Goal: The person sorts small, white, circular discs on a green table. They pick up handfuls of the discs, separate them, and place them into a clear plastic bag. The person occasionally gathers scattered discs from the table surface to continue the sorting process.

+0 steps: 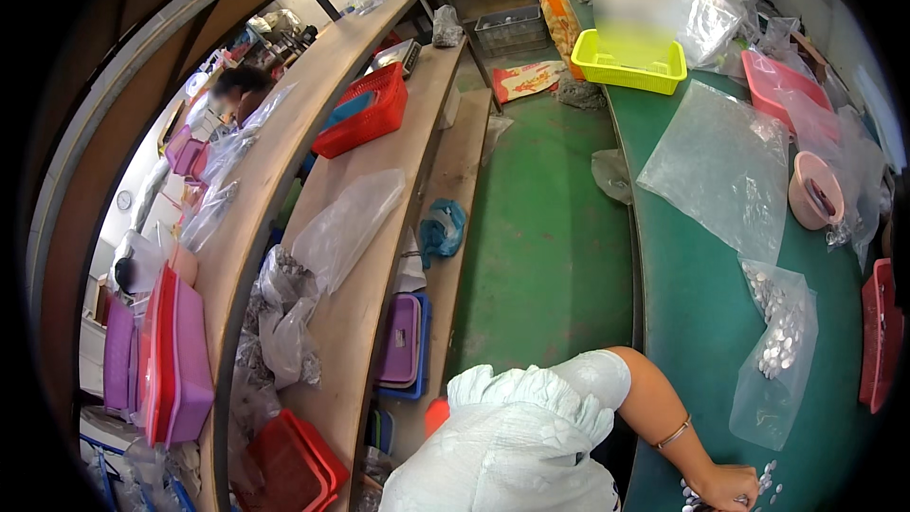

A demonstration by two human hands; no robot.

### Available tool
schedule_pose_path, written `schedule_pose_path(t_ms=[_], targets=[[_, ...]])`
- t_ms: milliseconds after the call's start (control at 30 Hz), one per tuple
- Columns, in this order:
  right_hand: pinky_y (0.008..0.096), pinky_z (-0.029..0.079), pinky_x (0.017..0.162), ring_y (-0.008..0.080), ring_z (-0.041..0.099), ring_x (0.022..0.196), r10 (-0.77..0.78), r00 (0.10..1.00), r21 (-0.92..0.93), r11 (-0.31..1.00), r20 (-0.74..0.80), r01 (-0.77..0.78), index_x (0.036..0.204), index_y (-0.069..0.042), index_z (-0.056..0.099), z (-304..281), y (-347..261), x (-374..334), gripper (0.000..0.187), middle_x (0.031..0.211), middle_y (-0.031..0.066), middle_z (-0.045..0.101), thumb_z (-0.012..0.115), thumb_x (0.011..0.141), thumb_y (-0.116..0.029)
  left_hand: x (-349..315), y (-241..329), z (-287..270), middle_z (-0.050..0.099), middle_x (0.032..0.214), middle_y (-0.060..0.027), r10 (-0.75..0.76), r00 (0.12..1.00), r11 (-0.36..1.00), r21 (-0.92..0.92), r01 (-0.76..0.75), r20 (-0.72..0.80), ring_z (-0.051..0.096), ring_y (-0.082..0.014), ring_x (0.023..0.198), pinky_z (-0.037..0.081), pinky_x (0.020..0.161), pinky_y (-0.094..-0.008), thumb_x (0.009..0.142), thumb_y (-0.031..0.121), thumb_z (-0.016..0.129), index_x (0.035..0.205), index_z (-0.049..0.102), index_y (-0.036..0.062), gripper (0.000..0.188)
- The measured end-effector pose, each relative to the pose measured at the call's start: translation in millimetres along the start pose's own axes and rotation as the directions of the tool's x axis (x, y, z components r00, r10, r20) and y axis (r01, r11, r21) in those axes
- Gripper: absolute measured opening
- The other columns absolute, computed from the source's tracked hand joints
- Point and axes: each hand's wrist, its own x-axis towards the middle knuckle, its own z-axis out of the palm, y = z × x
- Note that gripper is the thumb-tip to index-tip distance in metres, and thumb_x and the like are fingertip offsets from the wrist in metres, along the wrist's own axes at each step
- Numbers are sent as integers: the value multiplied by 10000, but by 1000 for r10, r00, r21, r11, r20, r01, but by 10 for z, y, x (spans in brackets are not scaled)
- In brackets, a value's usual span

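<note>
We see our bare left hand (pixel 730 487), a gold-coloured metal bangle (pixel 674 433) on its wrist, curled down among loose, small, silvery-grey round pieces (pixel 764 485) on the green surface (pixel 687 341); we cannot tell whether it grips any. Near it lies a clear plastic bag (pixel 770 417) holding similar pieces (pixel 781 346).

No legible lettering or numbers

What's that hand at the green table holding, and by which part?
It can't be told: the hand is curled over small silvery pieces on the green table, hiding any hold.
</note>
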Motion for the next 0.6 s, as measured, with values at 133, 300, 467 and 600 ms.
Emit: schedule_pose_path(t_ms=[133, 300, 467, 600], targets=[[297, 485, 686, 228, 569, 815, -131, 818, 385, 916, 559, -116, 1153, 13, 471, 95, -98, -48, 392, 972, 121, 565, 549, 892, -269, -21, 165, 9, 621, 683, -68, -27, 999, 997, -78, 26, -18, 593, -167, 589, 463, 529, -302, 872, 193, 537, 787, 627, 31, 204], [279, 443, 718, 155, 521, 777, 49, 950, 315, 937, 309, -150, 973, -2, 510, 162, -208, -186, 164, 828, 80, 505, 468, 881, -131, -143, 18, 115, 640, 779, -127, 11, 985, 989, 150, 16, -174, 615, -286, 710, 493, 646, -338, 701, 114, 641, 802, 643, 15, 142], [214, 370, 429, 94, 457, 540, 127, 992, 290, 950, -6, -120, 1048, -55, 526, 236, -138, -178, 254, 721, 2, 490, 410, 952, -260, -52, 305, -153, 661, 804, -125, -302, 953, 951, -76, 299, -24, 625, -234, 685, 499, 653, -329, 789, 149, 628, 865, 641, -6, 174], [231, 296, 384, 112, 372, 475, 268, 962, 628, 742, 43, -235, 933, -57, 547, 317, -156, -104, 292, 620, -6, 383, 427, 932, -324, -77, 111, -149, 593, 725, -74, -581, 813, 666, -552, 501, 37, 525, -123, 550, 404, 463, -249, 860, 154, 552, 853, 611, -2, 167]])
